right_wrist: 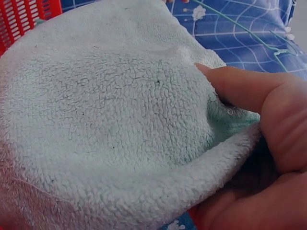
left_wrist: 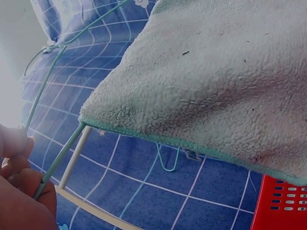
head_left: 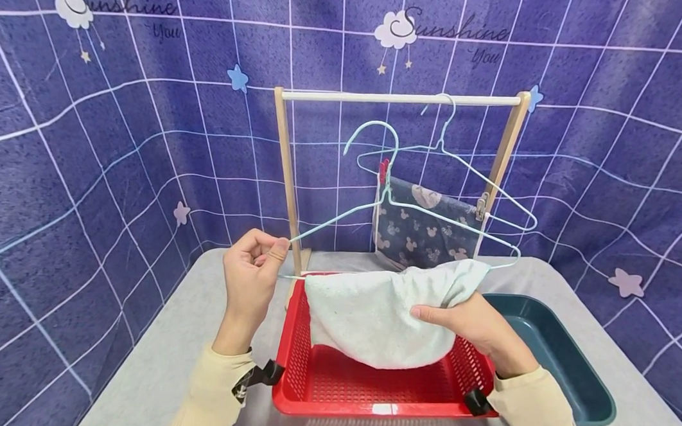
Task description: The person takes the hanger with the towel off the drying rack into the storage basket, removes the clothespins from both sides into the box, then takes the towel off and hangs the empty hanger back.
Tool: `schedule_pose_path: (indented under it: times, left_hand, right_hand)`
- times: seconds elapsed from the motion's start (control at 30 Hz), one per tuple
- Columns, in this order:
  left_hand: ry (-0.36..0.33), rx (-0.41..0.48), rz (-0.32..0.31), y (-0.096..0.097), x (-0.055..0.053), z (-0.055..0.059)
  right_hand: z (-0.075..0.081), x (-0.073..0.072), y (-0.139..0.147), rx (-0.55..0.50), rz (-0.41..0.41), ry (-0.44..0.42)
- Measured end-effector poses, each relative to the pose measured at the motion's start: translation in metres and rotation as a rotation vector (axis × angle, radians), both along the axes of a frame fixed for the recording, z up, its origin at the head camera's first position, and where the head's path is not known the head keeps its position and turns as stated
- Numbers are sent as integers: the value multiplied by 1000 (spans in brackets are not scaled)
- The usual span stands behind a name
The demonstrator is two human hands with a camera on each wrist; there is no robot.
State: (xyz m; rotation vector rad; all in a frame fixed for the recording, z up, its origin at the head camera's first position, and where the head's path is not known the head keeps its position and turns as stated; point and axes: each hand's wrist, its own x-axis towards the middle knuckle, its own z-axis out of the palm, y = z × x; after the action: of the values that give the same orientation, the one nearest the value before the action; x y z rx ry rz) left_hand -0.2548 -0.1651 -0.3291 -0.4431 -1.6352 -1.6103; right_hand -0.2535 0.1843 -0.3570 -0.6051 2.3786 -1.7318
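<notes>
A pale green towel (head_left: 382, 315) lies folded over the lower bar of a light-blue wire hanger (head_left: 341, 218), above the red basket. My left hand (head_left: 255, 266) pinches the hanger's left end, its fingers curled round the wire; the left wrist view shows the wire (left_wrist: 62, 153) running from those fingers into the towel's edge. At the towel's right side, my right hand (head_left: 480, 326) grips the bunched cloth, thumb on the front. In the right wrist view the thumb (right_wrist: 240, 86) presses the fuzzy cloth (right_wrist: 115, 110), and the other fingers are partly hidden behind it.
Behind stands a wooden rack with a white rail (head_left: 393, 99). From it hangs a second hanger (head_left: 487, 175) with a dark patterned cloth (head_left: 427, 221) held by clips. The red basket (head_left: 385, 408) stands on the grey table (head_left: 177, 352). A dark green tub (head_left: 592, 387) sits at right.
</notes>
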Motion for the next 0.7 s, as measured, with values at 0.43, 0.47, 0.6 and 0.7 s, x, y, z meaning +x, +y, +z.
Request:
schedule_pose_path:
  times: [0.43,0.47,0.6,0.7]
  left_hand:
    - [1,-3,5,1,0,0]
    - [4,-4,4,1,-1,-1]
    - [11,-5,3,0,-2,-1]
    - [10,-1,2,0,-2,-1]
  right_hand:
    - [3,4,-1,125,-36,-21]
    - [3,4,-1,131,-41,-29]
    - [3,5,0,138,-35,-22]
    - [4,6,0,143,-42,-17]
